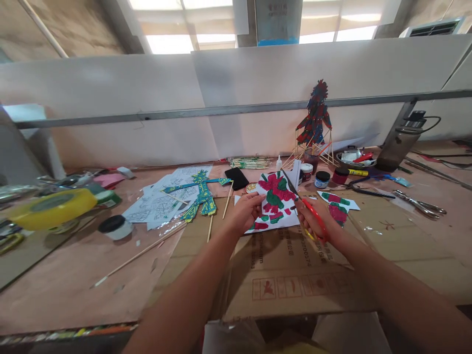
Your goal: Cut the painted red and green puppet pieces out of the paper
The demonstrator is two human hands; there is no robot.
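Note:
My left hand (246, 211) pinches the left edge of a white paper sheet painted red and green (275, 199), holding it above the cardboard (287, 275). My right hand (313, 221) grips red-handled scissors (306, 206); their blades point up and to the left across the sheet's right side. A cut-out red and green piece (337, 204) lies just right of my right hand.
A blue-green paper puppet (201, 194) lies on printed sheets to the left, with wooden sticks (142, 251) nearby. Paint jars (322, 178), a black phone (236, 178), a standing puppet (315, 118), pliers (418, 202), a yellow tape roll (49, 209) and a bottle (400, 145) crowd the bench.

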